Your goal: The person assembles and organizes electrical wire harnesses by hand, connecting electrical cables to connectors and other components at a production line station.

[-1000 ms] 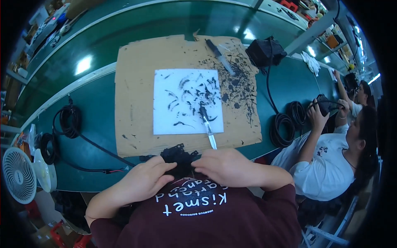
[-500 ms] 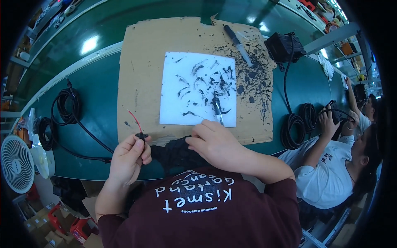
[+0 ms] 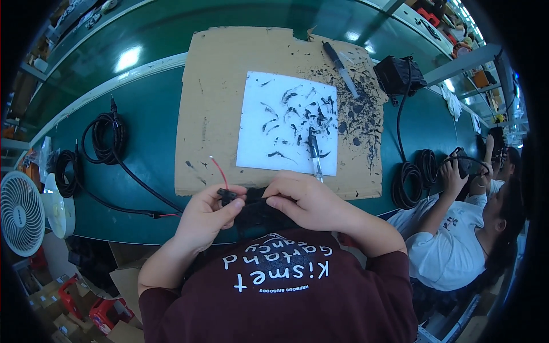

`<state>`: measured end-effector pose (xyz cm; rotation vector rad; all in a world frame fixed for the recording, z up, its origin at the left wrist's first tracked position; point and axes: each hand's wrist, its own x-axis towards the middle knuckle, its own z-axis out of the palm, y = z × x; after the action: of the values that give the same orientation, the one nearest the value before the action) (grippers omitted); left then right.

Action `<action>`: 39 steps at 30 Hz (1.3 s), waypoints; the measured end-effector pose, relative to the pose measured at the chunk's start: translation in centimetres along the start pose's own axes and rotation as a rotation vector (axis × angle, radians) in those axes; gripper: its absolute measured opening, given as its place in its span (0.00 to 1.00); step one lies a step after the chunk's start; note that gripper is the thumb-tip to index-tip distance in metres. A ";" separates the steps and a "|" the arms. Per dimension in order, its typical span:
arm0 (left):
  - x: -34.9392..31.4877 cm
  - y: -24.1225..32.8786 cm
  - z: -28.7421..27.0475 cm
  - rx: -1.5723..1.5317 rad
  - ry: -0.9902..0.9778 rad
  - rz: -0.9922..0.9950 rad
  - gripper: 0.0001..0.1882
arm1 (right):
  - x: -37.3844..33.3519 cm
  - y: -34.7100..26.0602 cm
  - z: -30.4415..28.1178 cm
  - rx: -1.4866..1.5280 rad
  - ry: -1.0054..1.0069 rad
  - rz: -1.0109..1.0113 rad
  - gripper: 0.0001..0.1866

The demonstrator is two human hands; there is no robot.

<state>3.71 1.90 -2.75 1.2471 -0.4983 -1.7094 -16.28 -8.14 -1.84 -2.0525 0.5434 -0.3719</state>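
My left hand pinches a small black plug with a thin red wire curving up from it over the cardboard sheet. My right hand grips a bundle of black parts held at the table's near edge, close to my chest. A white paper smeared with black marks lies on the cardboard just beyond my hands. A pen-like tool rests on the paper near my right fingers.
A second dark tool lies at the cardboard's far right. Coiled black cables lie left on the green table, more coils right, below a black box. A white fan stands far left. A seated person works at right.
My left hand has come back in toward my right hand with the plug and red wire. My view has shifted slightly left.
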 end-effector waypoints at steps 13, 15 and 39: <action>-0.1 0.9 1.5 -0.078 -0.113 -0.062 0.18 | -1.5 -1.9 1.3 0.167 0.198 0.056 0.09; -0.1 0.6 1.7 -0.144 -0.011 0.055 0.18 | -1.8 -2.2 1.7 0.344 0.171 0.311 0.09; -1.4 1.3 0.8 0.191 -0.484 -0.099 0.12 | -2.0 -2.3 1.4 0.907 0.294 0.441 0.10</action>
<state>3.61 2.32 -0.71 0.9928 -0.9150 -2.0964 -16.81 -5.03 -0.72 -0.9803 0.8005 -0.5323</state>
